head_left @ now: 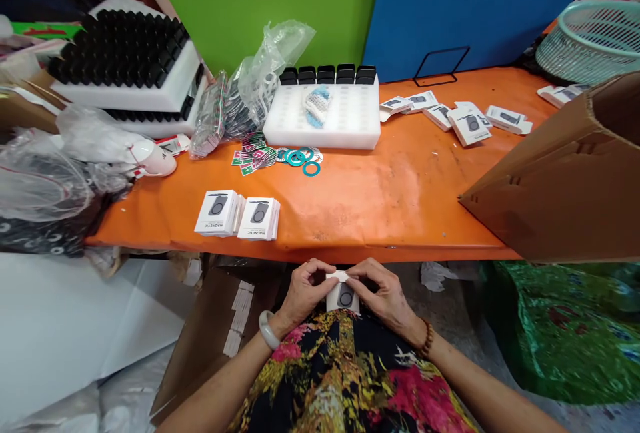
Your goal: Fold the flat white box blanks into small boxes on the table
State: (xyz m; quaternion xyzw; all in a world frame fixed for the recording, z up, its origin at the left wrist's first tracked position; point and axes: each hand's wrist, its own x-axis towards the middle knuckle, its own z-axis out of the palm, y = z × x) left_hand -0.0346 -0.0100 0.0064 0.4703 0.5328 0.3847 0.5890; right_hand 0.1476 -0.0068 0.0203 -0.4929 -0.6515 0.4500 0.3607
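A small white box (343, 294) is pinched between the left hand (303, 293) and the right hand (383, 296), low over the lap, just below the edge of the orange table (400, 179). Its top flap is partly hidden by fingertips. Two stacks of similar boxes (237, 215) are seen on the table, with teal rings (303, 158) and a foam tray (325, 116) farther back. A cardboard carton (560, 179) is cut off at right.

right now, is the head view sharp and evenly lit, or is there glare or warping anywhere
Head view: soft, even light, a pale sheen on the orange table; centre sharp, the small box crisp; edges bow, stretching the cardboard box.
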